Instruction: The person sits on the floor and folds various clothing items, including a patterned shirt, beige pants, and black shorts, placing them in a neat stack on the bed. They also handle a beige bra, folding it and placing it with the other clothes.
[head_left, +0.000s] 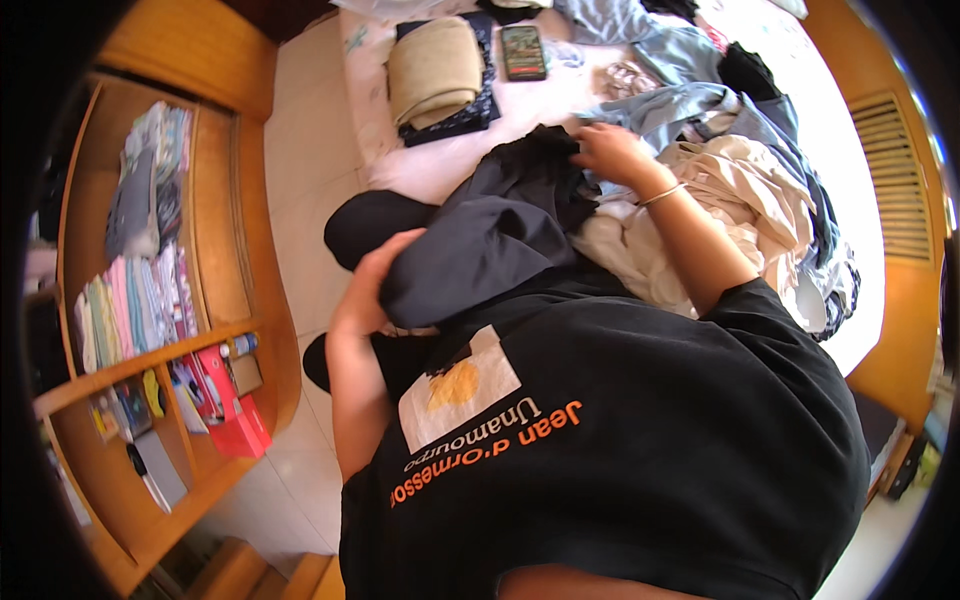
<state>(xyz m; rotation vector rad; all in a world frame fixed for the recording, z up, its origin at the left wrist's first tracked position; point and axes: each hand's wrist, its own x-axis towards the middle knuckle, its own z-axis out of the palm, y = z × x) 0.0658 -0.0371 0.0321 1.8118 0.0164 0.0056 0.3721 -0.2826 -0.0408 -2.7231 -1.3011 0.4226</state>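
Note:
A dark grey garment (487, 247) with a gathered black edge is spread over my lap, partly on the bed. My left hand (379, 277) grips its near left end, with the fingertips along the fold. At the gathered far edge is my right hand (611, 154), a thin bangle on its wrist. Its fingers touch that edge, but whether they pinch it is unclear. Just beyond and beside this hand lies a heap of light blue clothing (686, 105) and cream cloth (739, 187).
A folded beige cloth (435, 71) rests on a folded dark patterned garment (487, 112) on the bed (420, 169). Near them lies a phone (523, 52) with its screen lit. At left, a wooden shelf unit (225, 225) holds folded textiles (142, 300) and a red folder (240, 427).

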